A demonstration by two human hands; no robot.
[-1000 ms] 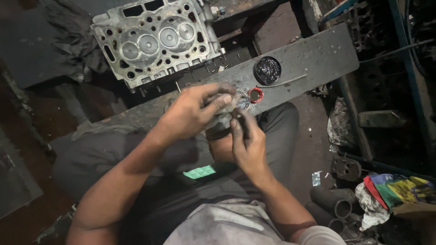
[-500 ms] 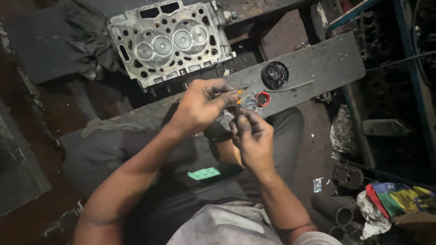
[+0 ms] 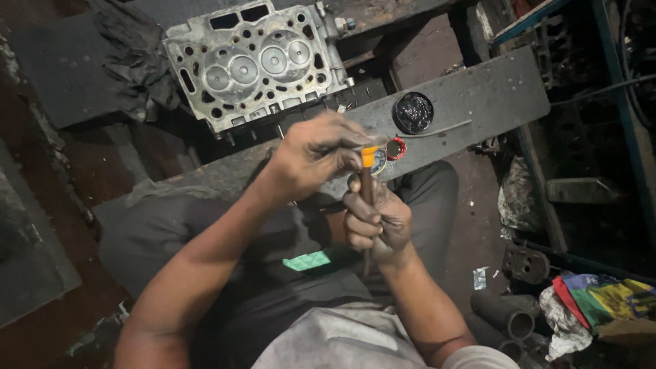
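Down over the lap, the right hand (image 3: 377, 229) is wrapped tight around a thin dark stick (image 3: 367, 205) held upright, its fingers closed on the shaft just below an orange cup (image 3: 369, 154) at the top end. Meeting it from above, the left hand (image 3: 316, 154) has its fingertips pinched together on that orange cup and on something small and round pressed against it; what that small piece is cannot be told. Both hands are smeared with dark grease. Just behind them lies a long grey plank (image 3: 478, 102) serving as the surface, and on it sits a round tin of black paste (image 3: 413, 112), with a small red lid (image 3: 395, 147) near the stick's tip and a thin rod (image 3: 437, 128) beside the tin. Farther back rests a metal cylinder head (image 3: 249, 65) with its round valve seats facing up. To the right, on the floor, lie dark pipes (image 3: 509, 318) and coloured rags (image 3: 601, 297)
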